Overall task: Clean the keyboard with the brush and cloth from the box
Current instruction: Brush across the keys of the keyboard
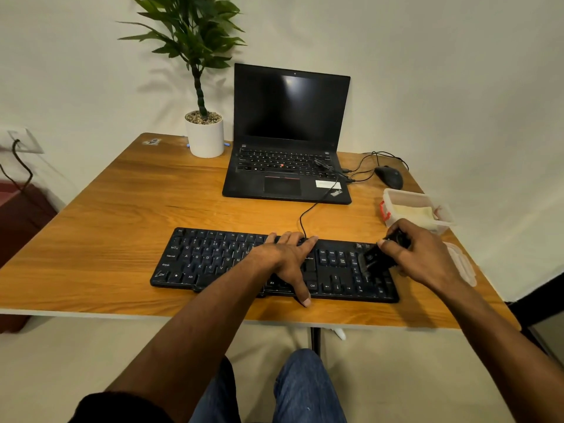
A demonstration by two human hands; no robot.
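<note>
The left hand (290,264) lies flat on the middle of the keyboard (225,264), fingers straight, pressing it down. To its right, the right hand (424,257) has its fingers curled around the black brush (377,257), whose bristles touch the number keys. Just behind this hand stands the clear box (396,198) with the pale cloth (412,213) inside. Farther back are the laptop (290,132) and the mouse (389,177).

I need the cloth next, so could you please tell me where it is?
In the head view, the cloth lies inside the clear box at the table's right edge, behind the right hand.
</note>
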